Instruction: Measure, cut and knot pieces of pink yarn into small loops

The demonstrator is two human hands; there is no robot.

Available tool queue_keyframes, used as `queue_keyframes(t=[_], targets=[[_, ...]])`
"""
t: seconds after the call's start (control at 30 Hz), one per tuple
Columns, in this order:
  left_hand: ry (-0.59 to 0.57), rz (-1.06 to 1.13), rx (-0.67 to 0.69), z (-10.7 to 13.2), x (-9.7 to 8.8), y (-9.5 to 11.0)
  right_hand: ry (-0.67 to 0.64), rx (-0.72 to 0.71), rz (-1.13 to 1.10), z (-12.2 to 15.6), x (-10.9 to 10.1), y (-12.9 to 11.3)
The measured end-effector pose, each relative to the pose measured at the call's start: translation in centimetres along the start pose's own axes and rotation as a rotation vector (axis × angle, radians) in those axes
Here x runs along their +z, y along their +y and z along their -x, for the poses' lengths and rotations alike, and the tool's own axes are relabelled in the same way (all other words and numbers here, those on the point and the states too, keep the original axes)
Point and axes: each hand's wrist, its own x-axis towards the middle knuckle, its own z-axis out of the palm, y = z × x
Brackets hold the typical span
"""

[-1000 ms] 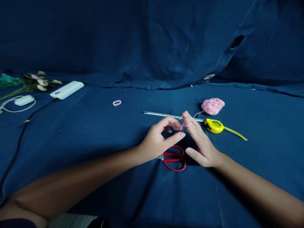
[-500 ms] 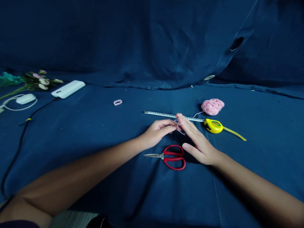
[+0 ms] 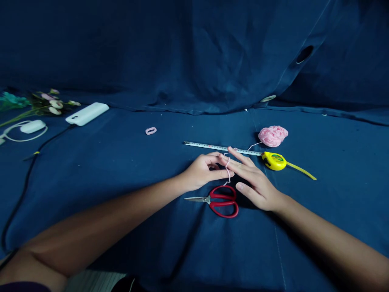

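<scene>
A strand of pink yarn (image 3: 228, 170) crosses the fingertips of both hands, its loose end hanging above the scissors. My left hand (image 3: 204, 172) is closed, thumb and fingers bent around the yarn at the right fingertips. With fingers stretched out and slightly spread, my right hand (image 3: 258, 180) has the strand lying across its fingers. The yarn runs behind the hands toward a pink yarn ball (image 3: 272, 136). Just below the hands lie red-handled scissors (image 3: 225, 213), blades pointing left. Behind the fingers stretches a yellow tape measure (image 3: 275, 161) with its blade pulled out leftward.
A small pink yarn loop (image 3: 150, 131) lies left of the tape's end. Farther left are a white power bank (image 3: 88, 114) with a black cable (image 3: 27, 178), a white device with a cord (image 3: 33, 126) and artificial flowers (image 3: 54, 104). Blue cloth (image 3: 121, 154) covers the surface.
My right fingers have spread apart and tilted lower. The yarn's loose end now hangs down farther, over my left thumb, toward the scissors.
</scene>
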Motion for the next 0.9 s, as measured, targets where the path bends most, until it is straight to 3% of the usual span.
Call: queue_keyframes(t=[0.27, 0.53, 0.9], targets=[[-0.011, -0.081, 0.015, 0.13, -0.14, -0.07, 0.017, -0.055, 0.04, -0.31, -0.35, -0.2], [-0.071, -0.092, -0.077, 0.08, -0.44, 0.18, 0.004, -0.072, 0.086, -0.18, -0.27, 0.09], [-0.014, -0.093, -0.096, 0.06, -0.6, 0.33, 0.009, -0.055, 0.132, -0.15, 0.09, 0.22]])
